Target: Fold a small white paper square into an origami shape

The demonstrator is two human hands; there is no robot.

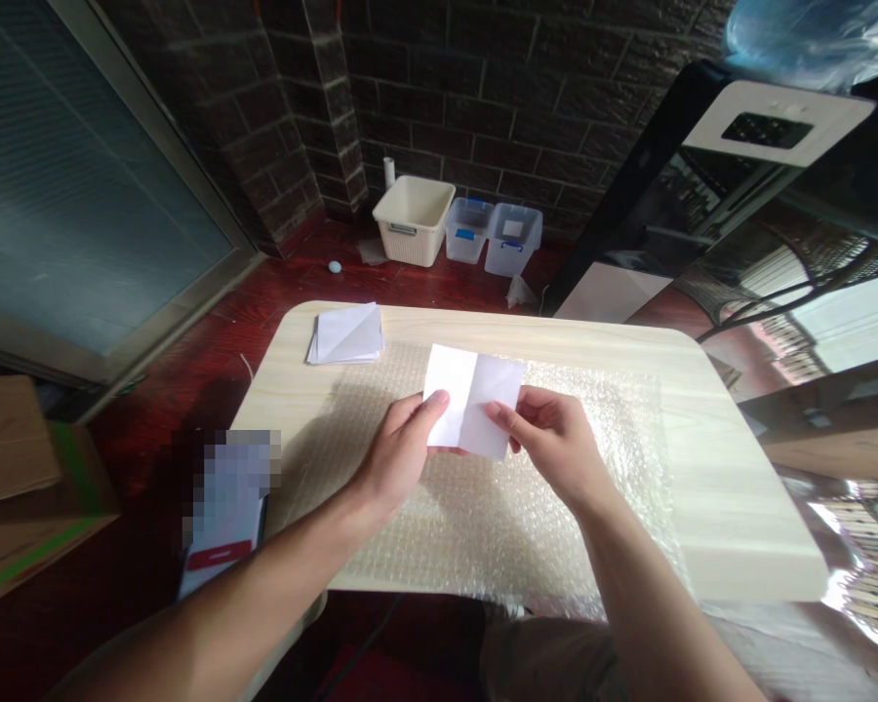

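Note:
I hold a white sheet of paper (472, 395) with a crease down its middle, lifted a little above a sheet of bubble wrap (483, 507) on a light wooden table (724, 458). My left hand (402, 453) pinches the sheet's left lower edge, thumb on top. My right hand (552, 444) grips its right lower edge with the fingers curled round. A stack of folded white papers (346, 334) lies at the table's far left corner, apart from both hands.
On the red floor beyond the table stand a cream basket (414, 219) and two clear plastic boxes (494, 237) against a dark brick wall. A black-and-white appliance (702, 185) stands at the right. Cardboard boxes (21, 478) sit at the left.

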